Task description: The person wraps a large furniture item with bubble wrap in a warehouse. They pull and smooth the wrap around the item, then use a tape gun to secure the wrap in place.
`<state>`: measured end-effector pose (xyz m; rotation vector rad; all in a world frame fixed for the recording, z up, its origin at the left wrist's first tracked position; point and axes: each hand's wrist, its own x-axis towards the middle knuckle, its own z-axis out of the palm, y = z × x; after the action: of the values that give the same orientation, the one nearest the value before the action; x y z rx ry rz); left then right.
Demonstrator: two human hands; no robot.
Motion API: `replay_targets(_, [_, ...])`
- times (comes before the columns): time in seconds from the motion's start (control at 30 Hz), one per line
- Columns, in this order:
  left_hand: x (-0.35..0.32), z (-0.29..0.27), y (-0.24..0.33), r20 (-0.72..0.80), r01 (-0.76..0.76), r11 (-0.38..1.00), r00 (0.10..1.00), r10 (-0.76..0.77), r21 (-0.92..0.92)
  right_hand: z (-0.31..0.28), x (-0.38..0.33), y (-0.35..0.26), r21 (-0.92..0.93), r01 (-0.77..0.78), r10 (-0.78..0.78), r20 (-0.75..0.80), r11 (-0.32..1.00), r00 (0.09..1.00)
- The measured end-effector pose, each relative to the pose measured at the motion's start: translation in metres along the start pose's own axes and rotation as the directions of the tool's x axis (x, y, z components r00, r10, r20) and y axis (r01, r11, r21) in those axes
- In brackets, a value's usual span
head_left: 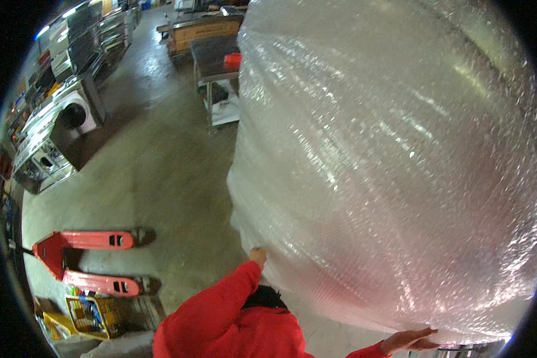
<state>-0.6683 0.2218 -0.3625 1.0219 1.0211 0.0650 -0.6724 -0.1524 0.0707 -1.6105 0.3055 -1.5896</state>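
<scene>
A co-worker's hand [258, 255] grips the upright bubble wrap roll [388, 167].

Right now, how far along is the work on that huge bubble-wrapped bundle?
Done: bubble wrap covers the whole visible side of the bundle. In hand: a person in red braces its lower edge, one hand at the corner, other hand underneath. Left: the far side is hidden, and the red pallet truck sits apart, unused. Camera wearer's hands: unseen.
</scene>
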Motion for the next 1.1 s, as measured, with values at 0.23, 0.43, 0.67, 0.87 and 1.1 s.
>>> replay_targets(0.23, [-0.001, 0.017, 0.053, -0.104, 0.309, 0.882, 0.925, -0.366, -0.357, 0.010, -0.001, 0.028, -0.040, 0.071, -0.071, 0.018, 0.997, 0.997])
replay_targets(0.43, [0.034, 0.014, 0.032, -0.122, 0.058, 0.990, 0.992, -0.042, 0.131, 0.020, -0.008, 0.036, -0.072, 0.100, -0.099, 0.019, 0.992, 0.995])
replay_targets(0.67, [0.000, -0.025, 0.022, -0.037, 0.347, 0.914, 0.931, -0.362, -0.210, 0.015, -0.010, 0.041, -0.095, 0.126, -0.124, 0.019, 0.988, 0.992])
replay_targets(0.87, [0.003, 0.029, 0.045, -0.056, 0.182, 0.967, 0.979, -0.195, -0.177, 0.008, -0.010, 0.044, -0.123, 0.140, -0.139, 0.020, 0.983, 0.990])
replay_targets(1.1, [-0.001, -0.065, -0.009, -0.159, 0.082, 0.996, 0.984, -0.086, -0.027, -0.006, -0.011, 0.060, -0.146, 0.157, -0.153, 0.037, 0.977, 0.987])
